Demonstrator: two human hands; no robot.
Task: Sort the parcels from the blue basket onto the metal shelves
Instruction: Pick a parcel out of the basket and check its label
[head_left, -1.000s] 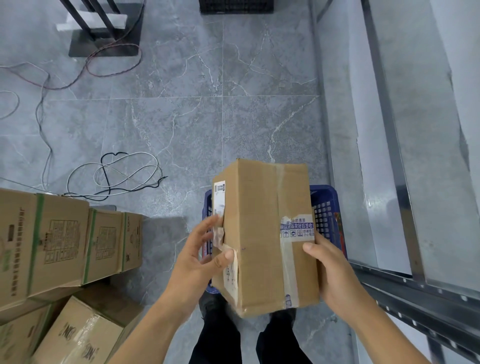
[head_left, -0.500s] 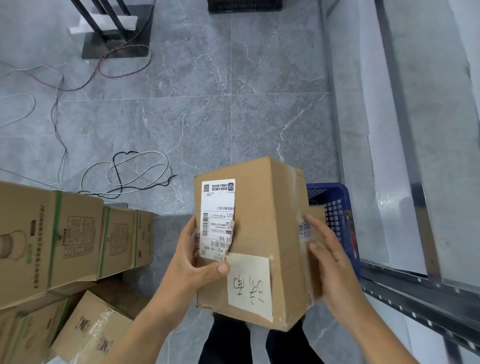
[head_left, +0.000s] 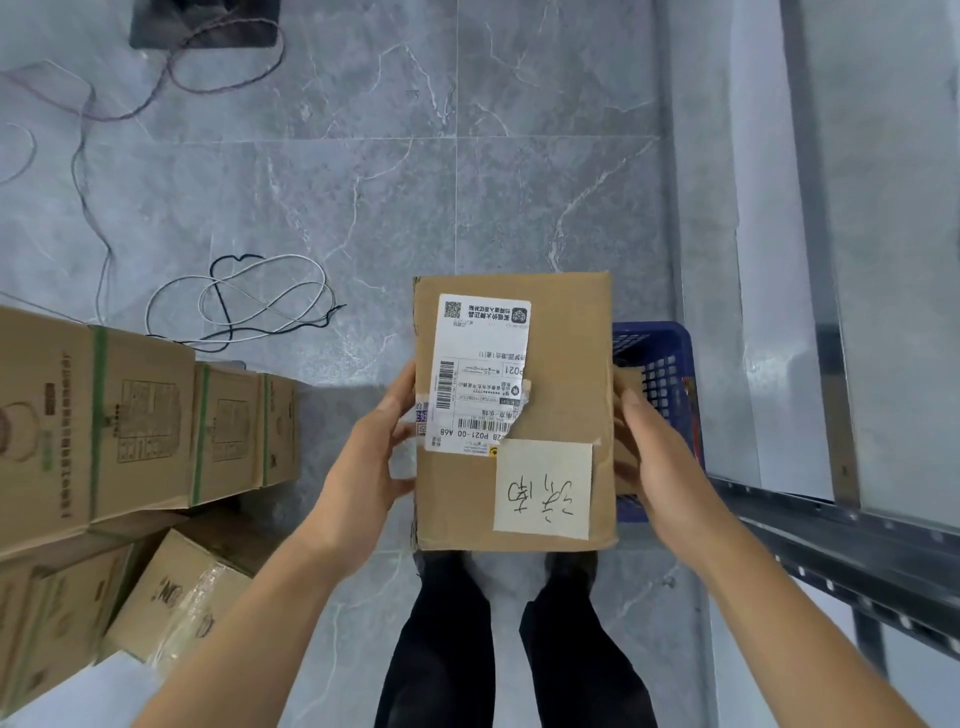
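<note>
box (head_left: 566, 374) held by me, left hand (head_left: 371, 467) and right hand (head_left: 657, 462) closed flat on sides | risk: side-only hold slips, falls beside basket (head_left: 675, 358) | shelf (head_left: 852, 540) rail may snag corner

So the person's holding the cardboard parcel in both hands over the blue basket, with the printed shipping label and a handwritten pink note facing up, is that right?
Not quite: the handwritten note is pale cream or off-white, not pink. The head view shows it below the printed shipping label on the parcel, which the left hand and right hand hold at its sides above the blue basket.
</note>
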